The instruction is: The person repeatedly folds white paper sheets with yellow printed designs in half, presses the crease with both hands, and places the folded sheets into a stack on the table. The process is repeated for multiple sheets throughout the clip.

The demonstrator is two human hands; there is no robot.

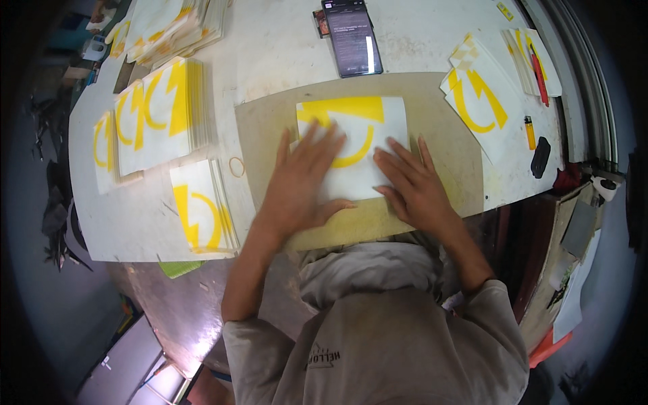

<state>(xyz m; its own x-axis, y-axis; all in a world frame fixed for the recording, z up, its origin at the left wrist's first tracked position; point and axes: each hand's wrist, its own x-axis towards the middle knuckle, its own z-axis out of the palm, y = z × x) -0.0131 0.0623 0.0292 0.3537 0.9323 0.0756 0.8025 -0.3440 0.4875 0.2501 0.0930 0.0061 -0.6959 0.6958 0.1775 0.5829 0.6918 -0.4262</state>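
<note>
A white sheet with yellow printed shapes [395, 125] lies on a tan mat [449, 165] in front of me; whether it is folded or layered, I cannot tell. Over its left side is my left hand [297, 179], slightly blurred, with fingers stretched and thumb pointing right. My right hand [417, 185] rests at the sheet's right edge, its fingers spread and flat. Neither hand grips anything. Nearest to the left hand is a small pile of similar printed pieces [202, 209] at the table's front edge.
Taller stacks of printed sheets [162, 115] stand at the left. A phone [352, 40] lies beyond the mat. On the right are loose printed sheets [476, 98], a red pen or cutter [538, 74], a yellow lighter [530, 133] and a black object [540, 158]. A rubber band [237, 167] lies left of the mat.
</note>
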